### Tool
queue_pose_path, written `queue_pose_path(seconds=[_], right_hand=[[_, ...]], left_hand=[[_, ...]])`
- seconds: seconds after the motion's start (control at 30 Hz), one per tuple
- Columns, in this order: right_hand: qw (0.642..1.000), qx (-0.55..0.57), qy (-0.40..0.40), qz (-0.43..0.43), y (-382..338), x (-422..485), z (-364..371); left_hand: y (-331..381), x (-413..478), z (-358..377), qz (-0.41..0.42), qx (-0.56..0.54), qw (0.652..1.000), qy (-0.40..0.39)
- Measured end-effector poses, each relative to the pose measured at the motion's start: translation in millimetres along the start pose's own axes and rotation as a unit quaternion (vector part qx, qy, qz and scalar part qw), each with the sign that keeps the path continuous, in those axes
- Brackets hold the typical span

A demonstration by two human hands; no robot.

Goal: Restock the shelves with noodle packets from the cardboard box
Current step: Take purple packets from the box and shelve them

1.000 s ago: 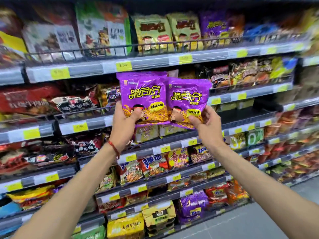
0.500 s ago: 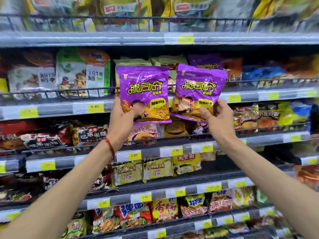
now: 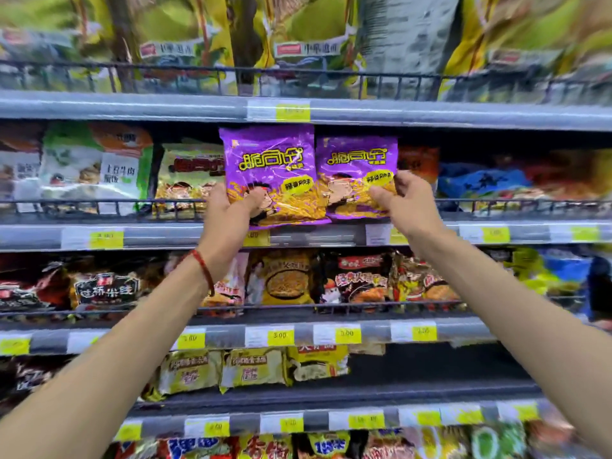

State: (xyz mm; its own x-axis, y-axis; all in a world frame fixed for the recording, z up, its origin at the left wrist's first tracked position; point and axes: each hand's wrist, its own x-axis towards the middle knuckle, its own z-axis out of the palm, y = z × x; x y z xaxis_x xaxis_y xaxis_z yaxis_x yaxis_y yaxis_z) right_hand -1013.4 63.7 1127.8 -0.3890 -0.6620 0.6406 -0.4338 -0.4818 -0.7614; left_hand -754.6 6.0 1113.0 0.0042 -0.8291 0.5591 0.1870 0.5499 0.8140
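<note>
Purple foil twice over, side by side against the second shelf from the top. Hard to read much else: smeared by blur along the top shelf's green-and-yellow packs point(image 3: 308, 34), washed out on the yellow price tags point(image 3: 293, 111), soft at the far right among blue and red bags. Half hidden behind the left purple noodle packet point(image 3: 268, 167): a yellow-green pack point(image 3: 188, 173) with a similar cartoon face. Covered at each packet's lower outer corner by a thumb and fingers.

Pinched at the bottom left corner by the left hand point(image 3: 228, 213), thumb across the front, fingers behind, red string bracelet point(image 3: 203, 270) on the wrist. Gripped at the bottom right corner by the right hand point(image 3: 407, 207), thumb on the face, fingers curled round the edge. Both upright, rising above the hands, inner edges touching or slightly overlapped. Held in front of the wire guard rail point(image 3: 99, 203), covering it where they cross, bottoms hanging down to the grey price strip point(image 3: 314, 235).
</note>
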Motion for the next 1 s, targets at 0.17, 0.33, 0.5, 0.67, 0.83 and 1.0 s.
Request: queue_pose_path(seconds=[0.17, 0.33, 0.5, 0.67, 0.83, 1.0], right_hand=[[1.000, -0.018, 0.009, 0.023, 1, 36, 0], [0.996, -0.061, 0.053, 0.035, 7, 56, -1], [0.975, -0.221, 0.011, -0.002, 3, 59, 1], [0.965, -0.262, 0.014, -0.021, -4, 56, -2], [0.955, -0.295, -0.007, -0.014, 5, 66, -12], [0.950, -0.302, -0.071, -0.017, 5, 67, -25]], left_hand=[[7, 17, 11, -0.009, 0.027, 1.000, -0.014], [15, 33, 28, 0.007, 0.029, 0.999, -0.017], [17, 44, 42, -0.004, 0.032, 0.999, -0.031], [10, 56, 67, -0.014, 0.046, 0.998, -0.036], [14, 57, 89, -0.057, 0.082, 0.994, -0.051], [10, 60, 99, -0.072, 0.133, 0.987, -0.047]])
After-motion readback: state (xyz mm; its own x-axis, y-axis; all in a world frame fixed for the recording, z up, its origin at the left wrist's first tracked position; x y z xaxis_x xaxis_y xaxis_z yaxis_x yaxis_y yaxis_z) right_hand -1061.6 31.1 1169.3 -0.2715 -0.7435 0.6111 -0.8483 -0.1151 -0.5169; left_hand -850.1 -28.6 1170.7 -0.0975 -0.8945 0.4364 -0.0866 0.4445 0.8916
